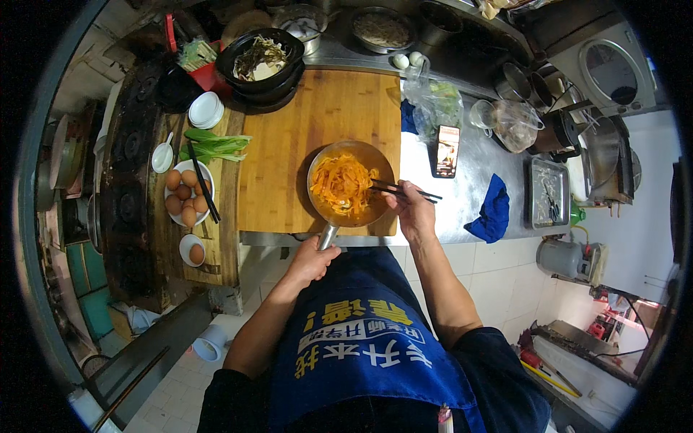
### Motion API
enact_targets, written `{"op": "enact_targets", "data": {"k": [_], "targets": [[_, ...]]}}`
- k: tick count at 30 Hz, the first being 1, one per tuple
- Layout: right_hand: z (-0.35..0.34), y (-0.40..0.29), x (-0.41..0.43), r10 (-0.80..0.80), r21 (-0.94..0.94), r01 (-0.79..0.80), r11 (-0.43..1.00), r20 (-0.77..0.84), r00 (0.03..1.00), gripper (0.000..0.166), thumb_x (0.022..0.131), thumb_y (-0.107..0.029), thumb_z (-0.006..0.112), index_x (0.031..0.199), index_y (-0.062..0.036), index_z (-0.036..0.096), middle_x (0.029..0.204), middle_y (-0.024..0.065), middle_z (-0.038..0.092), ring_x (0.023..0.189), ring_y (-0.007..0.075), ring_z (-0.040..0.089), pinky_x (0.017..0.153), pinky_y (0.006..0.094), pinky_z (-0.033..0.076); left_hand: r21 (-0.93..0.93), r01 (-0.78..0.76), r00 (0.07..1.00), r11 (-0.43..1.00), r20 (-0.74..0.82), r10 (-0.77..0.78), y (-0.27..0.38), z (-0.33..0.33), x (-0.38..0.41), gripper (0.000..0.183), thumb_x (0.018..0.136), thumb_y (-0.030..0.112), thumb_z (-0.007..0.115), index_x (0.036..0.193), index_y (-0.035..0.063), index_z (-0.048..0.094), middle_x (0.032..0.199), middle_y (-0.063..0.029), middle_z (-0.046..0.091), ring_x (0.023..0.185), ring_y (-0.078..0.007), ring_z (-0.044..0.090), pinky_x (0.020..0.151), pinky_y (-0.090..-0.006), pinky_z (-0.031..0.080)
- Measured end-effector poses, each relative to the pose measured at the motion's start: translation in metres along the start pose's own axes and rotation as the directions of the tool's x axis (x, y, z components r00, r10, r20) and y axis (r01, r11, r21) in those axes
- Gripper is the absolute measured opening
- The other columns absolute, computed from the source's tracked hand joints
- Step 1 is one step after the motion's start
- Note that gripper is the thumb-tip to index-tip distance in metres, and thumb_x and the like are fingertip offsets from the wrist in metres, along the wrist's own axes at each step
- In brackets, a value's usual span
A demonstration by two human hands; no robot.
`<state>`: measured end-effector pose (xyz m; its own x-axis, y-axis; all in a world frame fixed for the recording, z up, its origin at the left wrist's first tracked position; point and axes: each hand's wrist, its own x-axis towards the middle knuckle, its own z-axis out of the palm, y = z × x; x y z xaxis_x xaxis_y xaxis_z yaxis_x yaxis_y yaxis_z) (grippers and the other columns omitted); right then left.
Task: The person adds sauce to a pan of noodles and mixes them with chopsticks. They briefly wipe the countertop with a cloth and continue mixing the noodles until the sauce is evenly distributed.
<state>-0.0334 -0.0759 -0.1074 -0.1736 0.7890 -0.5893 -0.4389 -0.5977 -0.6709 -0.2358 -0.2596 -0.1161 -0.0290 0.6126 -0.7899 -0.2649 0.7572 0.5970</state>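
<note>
My left hand (312, 261) is closed around the metal handle (328, 237) of a round steel pan (379, 162). The pan is over the front of a wooden cutting board (335, 103); whether it rests on the wood I cannot tell. Inside it lies a heap of orange shredded food (342, 183), perhaps carrot, with an oily shine. My right hand (416, 212) holds a pair of black chopsticks (403, 190), their tips in the shreds at the pan's right side.
Left of the board are a bowl of brown eggs (183, 199), leafy greens (214, 145), a white spoon (162, 157) and stacked white dishes (206, 110). Black pots (260, 57) stand at the back left. To the right lie a lit phone (446, 151) and a blue cloth (490, 211).
</note>
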Motion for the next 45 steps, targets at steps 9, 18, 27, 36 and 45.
{"op": "enact_targets", "data": {"k": [9,18,27,36,45], "targets": [[0.002,-0.043,-0.037,-0.18,-0.584,0.321,0.746,0.287,0.941,0.023,0.1,-0.014,0.068,0.11,0.0058,0.07,0.103,0.0172,0.073,0.087,0.0233,0.073,0.077,0.0345,0.064,-0.015,-0.009,1.0,1.0,0.013,0.01,0.0,0.001,-0.001,0.021,0.093,0.021,0.073,0.097,0.0092,0.056,0.066,0.0014,0.05,0.042,-0.0082,0.044,0.035,-0.0262,0.034],[0.028,-0.009,-0.04,-0.292,-0.746,0.385,0.544,0.262,0.92,0.021,0.096,-0.012,0.07,0.113,0.0001,0.075,0.099,0.0114,0.076,0.089,0.017,0.069,0.082,0.0304,0.054,-0.013,-0.003,1.0,1.0,0.005,0.003,0.002,0.004,-0.002,0.021,0.093,0.02,0.073,0.099,0.0079,0.056,0.067,0.001,0.051,0.044,-0.0082,0.045,0.036,-0.0261,0.035],[0.019,-0.023,-0.012,-0.394,-0.72,0.505,0.476,0.339,0.854,0.016,0.098,-0.004,0.067,0.11,0.0034,0.074,0.099,0.0068,0.074,0.084,0.0127,0.066,0.081,0.025,0.053,-0.011,0.002,1.0,1.0,-0.004,-0.002,0.0,0.005,-0.002,0.022,0.094,0.02,0.073,0.1,0.0073,0.056,0.068,0.0005,0.051,0.044,-0.0082,0.045,0.036,-0.0264,0.035],[0.052,-0.017,0.001,-0.292,-0.662,0.515,0.545,0.426,0.856,0.018,0.096,-0.01,0.07,0.111,-0.0005,0.074,0.099,0.0121,0.076,0.09,0.0183,0.07,0.081,0.0293,0.054,0.004,-0.016,1.0,1.0,-0.004,0.016,0.005,0.006,-0.006,0.02,0.094,0.019,0.071,0.099,0.0065,0.056,0.068,0.0003,0.051,0.043,-0.0086,0.045,0.036,-0.0272,0.034],[0.034,-0.051,-0.029,-0.12,-0.7,0.322,0.638,0.322,0.939,0.018,0.097,-0.001,0.063,0.11,0.0068,0.072,0.102,0.0128,0.074,0.09,0.0217,0.072,0.081,0.0332,0.059,0.006,0.001,1.0,1.0,0.017,-0.001,-0.002,0.002,-0.001,0.02,0.096,0.021,0.07,0.102,0.0083,0.056,0.069,0.0018,0.049,0.045,-0.0076,0.044,0.038,-0.0268,0.035]]}}
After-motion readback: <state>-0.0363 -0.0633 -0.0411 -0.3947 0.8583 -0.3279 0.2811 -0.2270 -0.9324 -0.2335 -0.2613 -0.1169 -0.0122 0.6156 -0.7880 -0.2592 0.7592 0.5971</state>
